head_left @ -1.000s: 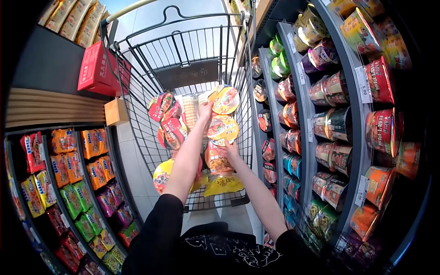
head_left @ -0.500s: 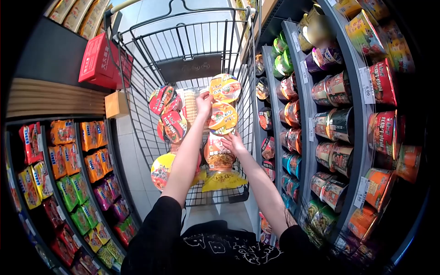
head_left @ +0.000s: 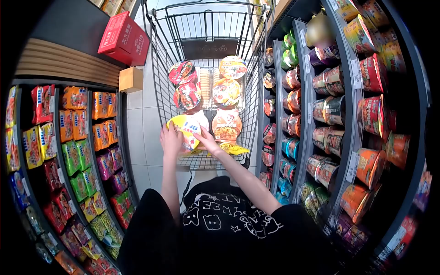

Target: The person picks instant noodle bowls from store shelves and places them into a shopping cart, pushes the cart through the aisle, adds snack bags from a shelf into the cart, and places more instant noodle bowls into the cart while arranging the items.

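My left hand (head_left: 170, 140) and my right hand (head_left: 207, 140) grip a yellow instant noodle tub (head_left: 182, 127) from its two sides, at the near left of the wire shopping cart (head_left: 162, 94). To its right, an orange noodle bowl (head_left: 226, 127) lies with its printed lid up. Two red noodle bowls, the farther one (head_left: 182, 72) and the nearer one (head_left: 187, 95), are on the cart's left. Two yellow-and-white noodle bowls, one far (head_left: 232, 67) and one near (head_left: 227, 92), are on its right. A yellow packet (head_left: 233, 148) lies near my right wrist.
Pale round-edged items in a clear pack (head_left: 206, 87) lie between the bowl columns. Shelves of noodle tubs (head_left: 327, 110) run along the right. Bagged noodles (head_left: 73, 123) fill the left shelves. A red box (head_left: 124, 40) and a wooden block (head_left: 131, 79) stand left of the cart.
Both hands have left the yellow-and-white bowls on the right and come nearer and to the left, onto the yellow tub. The camera view has shifted as well.
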Available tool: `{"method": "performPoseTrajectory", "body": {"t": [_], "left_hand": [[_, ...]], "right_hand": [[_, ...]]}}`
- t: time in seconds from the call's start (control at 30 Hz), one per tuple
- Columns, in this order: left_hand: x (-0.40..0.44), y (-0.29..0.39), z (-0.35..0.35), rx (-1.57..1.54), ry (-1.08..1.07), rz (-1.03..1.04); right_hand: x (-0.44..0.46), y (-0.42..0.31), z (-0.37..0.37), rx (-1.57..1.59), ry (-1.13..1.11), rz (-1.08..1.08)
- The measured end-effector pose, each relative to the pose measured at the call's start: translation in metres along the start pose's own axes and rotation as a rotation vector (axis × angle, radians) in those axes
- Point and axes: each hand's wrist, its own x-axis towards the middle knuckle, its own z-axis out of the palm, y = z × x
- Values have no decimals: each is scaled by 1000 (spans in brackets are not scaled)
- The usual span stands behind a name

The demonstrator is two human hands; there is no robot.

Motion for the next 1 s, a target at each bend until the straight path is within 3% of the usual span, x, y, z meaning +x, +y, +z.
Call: {"method": "performPoseTrajectory", "body": {"t": [0.07, 0.23, 0.33, 0.47, 0.57, 0.63, 0.77, 0.87, 0.93, 1.0], "left_hand": [[0, -6, -5, -89, -141, -88], [3, -7, -8, -179, -128, -109], [-3, 1, -9, -645, 0, -39], [-15, 5, 0, -1019, -170, -13], [-23, -23, 50, -623, -65, 121], [-36, -21, 47, -364, -184, 125], [-54, -55, 101, -98, -228, 214], [-76, -35, 75, 95, -376, 166], [-84, -33, 75, 92, -360, 179], [-91, -37, 81, 81, -333, 220]], "right_hand": [[4, 12, 10, -76, 96, -110], [32, 36, -2, 19, 202, -72], [12, 29, -19, 227, 173, -59], [-22, 32, -55, 360, 245, -183], [-28, 41, -83, 379, 488, -194], [-17, 53, -106, 440, 557, -224], [-13, 49, -112, 360, 716, -137], [23, 75, -134, 311, 732, -70], [72, 124, -173, -7, 764, -52], [50, 102, -145, 37, 785, -56]]}}
